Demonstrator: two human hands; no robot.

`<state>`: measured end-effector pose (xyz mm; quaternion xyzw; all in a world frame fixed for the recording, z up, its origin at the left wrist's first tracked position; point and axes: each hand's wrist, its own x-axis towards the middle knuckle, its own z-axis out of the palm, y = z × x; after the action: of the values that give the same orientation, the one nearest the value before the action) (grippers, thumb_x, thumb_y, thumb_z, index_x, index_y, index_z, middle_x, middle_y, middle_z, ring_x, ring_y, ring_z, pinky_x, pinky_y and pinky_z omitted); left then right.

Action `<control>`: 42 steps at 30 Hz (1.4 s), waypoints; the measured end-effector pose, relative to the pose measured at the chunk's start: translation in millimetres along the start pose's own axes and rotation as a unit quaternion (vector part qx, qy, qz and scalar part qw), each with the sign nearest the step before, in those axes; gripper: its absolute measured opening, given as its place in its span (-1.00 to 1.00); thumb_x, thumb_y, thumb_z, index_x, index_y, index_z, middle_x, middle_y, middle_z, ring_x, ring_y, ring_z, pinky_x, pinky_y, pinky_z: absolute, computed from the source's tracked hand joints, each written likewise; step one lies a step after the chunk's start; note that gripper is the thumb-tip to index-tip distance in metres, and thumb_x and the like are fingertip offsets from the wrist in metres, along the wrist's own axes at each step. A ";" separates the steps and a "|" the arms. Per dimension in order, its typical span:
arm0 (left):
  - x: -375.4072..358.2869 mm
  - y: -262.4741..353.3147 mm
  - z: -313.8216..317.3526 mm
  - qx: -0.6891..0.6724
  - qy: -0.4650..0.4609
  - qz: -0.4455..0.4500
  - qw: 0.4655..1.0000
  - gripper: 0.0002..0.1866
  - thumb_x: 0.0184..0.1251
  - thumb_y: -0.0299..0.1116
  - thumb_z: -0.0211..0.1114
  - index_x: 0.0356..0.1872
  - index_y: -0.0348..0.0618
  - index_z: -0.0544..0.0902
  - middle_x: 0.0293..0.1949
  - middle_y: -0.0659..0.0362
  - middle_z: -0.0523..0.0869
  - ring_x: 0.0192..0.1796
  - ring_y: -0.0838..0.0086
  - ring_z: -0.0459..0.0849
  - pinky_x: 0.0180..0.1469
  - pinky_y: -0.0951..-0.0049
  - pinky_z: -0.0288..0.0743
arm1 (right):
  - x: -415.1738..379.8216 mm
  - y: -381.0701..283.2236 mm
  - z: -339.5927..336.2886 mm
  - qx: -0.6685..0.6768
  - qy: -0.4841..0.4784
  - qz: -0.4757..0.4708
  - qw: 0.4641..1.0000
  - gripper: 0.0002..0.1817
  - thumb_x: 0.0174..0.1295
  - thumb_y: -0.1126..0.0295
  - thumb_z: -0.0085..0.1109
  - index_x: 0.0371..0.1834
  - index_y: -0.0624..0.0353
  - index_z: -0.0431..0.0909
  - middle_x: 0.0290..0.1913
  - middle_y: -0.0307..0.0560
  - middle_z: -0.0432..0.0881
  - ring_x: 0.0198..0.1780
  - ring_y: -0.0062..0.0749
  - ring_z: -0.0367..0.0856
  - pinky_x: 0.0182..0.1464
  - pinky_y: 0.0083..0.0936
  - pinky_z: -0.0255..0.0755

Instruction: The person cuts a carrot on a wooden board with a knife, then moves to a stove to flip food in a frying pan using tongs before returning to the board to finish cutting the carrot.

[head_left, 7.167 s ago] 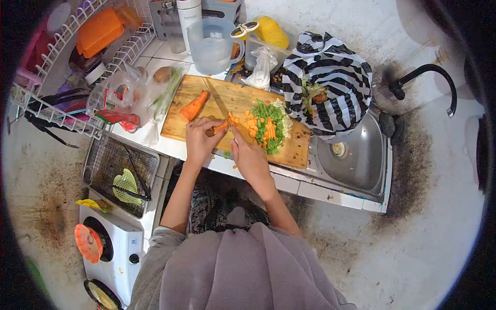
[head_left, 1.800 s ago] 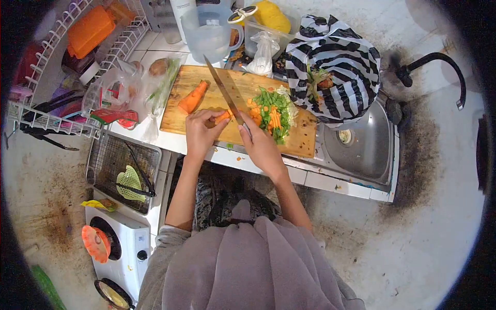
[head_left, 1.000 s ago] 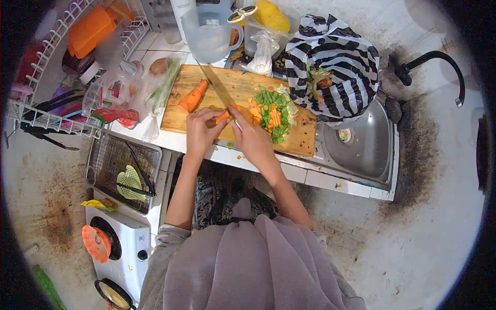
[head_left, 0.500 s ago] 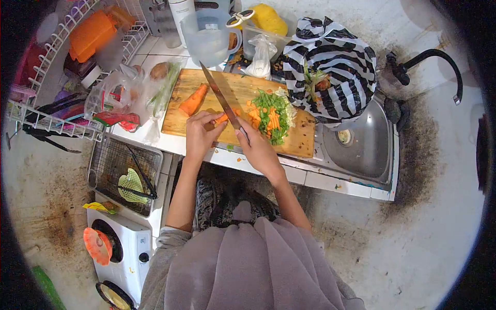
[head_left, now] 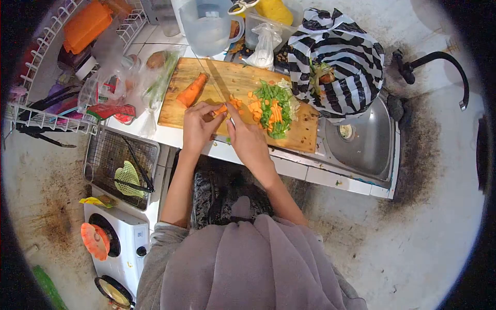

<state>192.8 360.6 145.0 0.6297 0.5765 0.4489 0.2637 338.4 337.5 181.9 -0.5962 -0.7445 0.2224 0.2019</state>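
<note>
Left hand (head_left: 199, 128) pins a carrot piece (head_left: 220, 110) on the board (head_left: 298, 135) as the right (head_left: 249, 143) grips a knife (head_left: 219, 85)

Pretty comfy getup: mauve-grey draped cloth (head_left: 243, 268) with soft folds, grey sleeves (head_left: 164, 248) flanking it, dark patterned bottoms (head_left: 206, 199) past its top edge.

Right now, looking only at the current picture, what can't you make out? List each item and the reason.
Head view, all items:
- Handle of the long steel knife: mostly covered by the right hand.
- Full shape of the orange carrot piece: covered by the left hand's fingers.
- Depths of the black-and-white striped plastic bag: hidden by its folds and scraps.
- Top of the yellow object: cut off by the upper edge.
- Label on the white stove: too small.
</note>
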 end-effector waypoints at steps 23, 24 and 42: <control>-4.7 -9.2 5.1 0.044 0.043 0.067 0.996 -0.73 -0.06 -0.52 0.46 -0.24 -0.30 0.74 -0.45 0.03 0.66 -0.42 0.38 0.64 -0.31 0.46 0.51 | 16.0 1.9 12.5 -0.031 0.015 -0.043 0.998 -0.56 0.38 0.20 -0.08 0.30 0.04 0.34 -0.46 0.21 0.63 -0.35 0.15 0.64 -0.25 0.01 0.51; -4.4 -11.0 6.1 0.045 0.045 0.071 0.995 -0.73 -0.06 -0.52 0.46 -0.24 -0.30 0.74 -0.45 0.03 0.66 -0.42 0.38 0.64 -0.31 0.46 0.51 | 16.7 3.7 12.8 -0.031 0.019 -0.045 0.998 -0.56 0.38 0.20 -0.08 0.30 0.04 0.34 -0.46 0.21 0.63 -0.35 0.15 0.64 -0.25 0.01 0.51; -5.9 -3.9 6.9 0.067 0.060 0.081 0.993 -0.73 0.01 -0.40 0.48 -0.21 -0.23 0.76 -0.40 0.04 0.71 -0.40 0.34 0.63 -0.29 0.41 0.50 | -24.4 25.7 -5.3 0.124 -0.001 -0.020 0.992 -0.56 0.41 0.22 -0.06 0.30 0.10 0.36 -0.41 0.25 0.60 -0.32 0.17 0.61 -0.21 -0.14 0.44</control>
<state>197.3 356.9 136.9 0.6629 0.5669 0.4659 0.1488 366.9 319.0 170.7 -0.5510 -0.7233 0.3095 0.2783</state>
